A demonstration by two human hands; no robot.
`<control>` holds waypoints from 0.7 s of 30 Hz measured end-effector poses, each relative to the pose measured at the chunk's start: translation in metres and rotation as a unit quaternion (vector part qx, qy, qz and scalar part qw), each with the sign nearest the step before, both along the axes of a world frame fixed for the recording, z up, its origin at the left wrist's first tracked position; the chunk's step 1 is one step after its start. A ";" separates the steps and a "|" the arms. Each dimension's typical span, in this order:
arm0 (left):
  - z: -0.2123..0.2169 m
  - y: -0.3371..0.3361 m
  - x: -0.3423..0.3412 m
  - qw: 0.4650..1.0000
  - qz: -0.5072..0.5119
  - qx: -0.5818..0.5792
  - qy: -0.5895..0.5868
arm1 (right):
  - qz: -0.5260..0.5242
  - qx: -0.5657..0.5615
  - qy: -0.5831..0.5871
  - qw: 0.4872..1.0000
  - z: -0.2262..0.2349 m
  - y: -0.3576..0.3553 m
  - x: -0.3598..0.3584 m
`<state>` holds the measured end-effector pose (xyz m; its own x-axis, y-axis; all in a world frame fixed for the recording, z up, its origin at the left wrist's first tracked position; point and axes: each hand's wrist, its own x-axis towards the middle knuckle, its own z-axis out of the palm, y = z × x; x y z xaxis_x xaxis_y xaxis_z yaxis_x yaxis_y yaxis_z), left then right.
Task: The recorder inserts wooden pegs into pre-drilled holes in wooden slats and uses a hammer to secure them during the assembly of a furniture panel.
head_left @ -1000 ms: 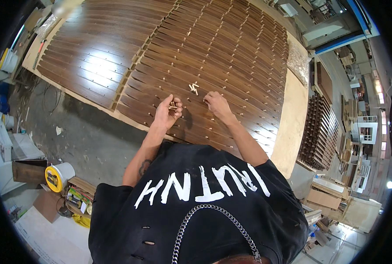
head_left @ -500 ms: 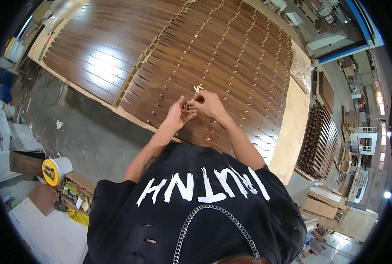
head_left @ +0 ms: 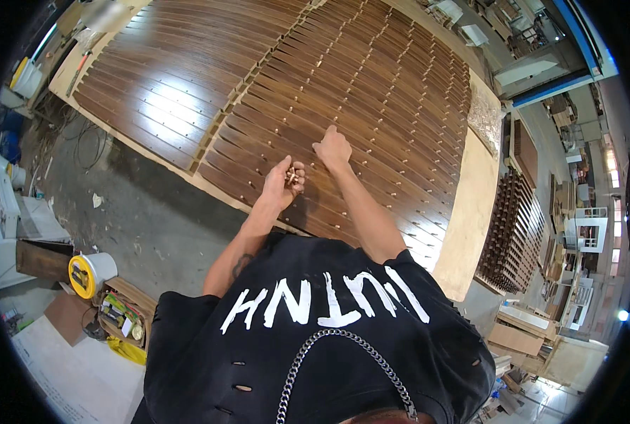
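Left hand (head_left: 281, 187) is turned palm up, its fingers curled around a small bunch of short, pale wooden dowels (head_left: 291, 174), above the near edge of a broad layer of long, dark brown wooden slats (head_left: 272, 132). Farther out and to its right, the right hand (head_left: 334, 150) reaches over the slats with its fingers bunched and pointing away from the body; whether they grip anything cannot be told, as the back of the hand hides them. Rows of small, pale wooden pegs (head_left: 291, 109) stick up from the slats around both hands. Under the slats, a pale, flat wooden worktop (head_left: 479, 205) shows along the right side. On the floor at left sits a white plastic bucket with a yellow lid (head_left: 82, 277).
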<state>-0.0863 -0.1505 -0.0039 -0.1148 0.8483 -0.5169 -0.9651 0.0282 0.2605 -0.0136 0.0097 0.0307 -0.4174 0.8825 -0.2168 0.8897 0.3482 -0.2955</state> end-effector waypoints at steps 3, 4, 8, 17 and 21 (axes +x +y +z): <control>-0.002 0.000 -0.001 1.000 -0.002 -0.017 0.012 | -0.016 -0.022 -0.025 0.999 0.002 0.007 -0.002; -0.004 -0.001 -0.003 1.000 -0.001 -0.013 0.008 | -0.015 -0.030 -0.033 0.999 0.005 0.009 -0.001; -0.006 -0.004 -0.006 1.000 -0.001 -0.008 0.000 | 0.014 -0.026 -0.051 0.998 0.001 0.019 0.009; 0.000 0.006 -0.001 0.999 -0.032 0.024 -0.004 | 0.071 -0.091 -0.099 0.988 -0.011 0.041 0.037; -0.001 0.005 -0.001 0.999 -0.033 0.023 0.005 | 0.129 -0.040 -0.078 0.988 0.003 0.024 0.037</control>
<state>-0.0876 -0.1455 -0.0045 -0.0628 0.8769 -0.4766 -0.9586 0.0799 0.2733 0.0239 0.0336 0.0341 -0.5822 0.7282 -0.3615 0.8112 0.5504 -0.1977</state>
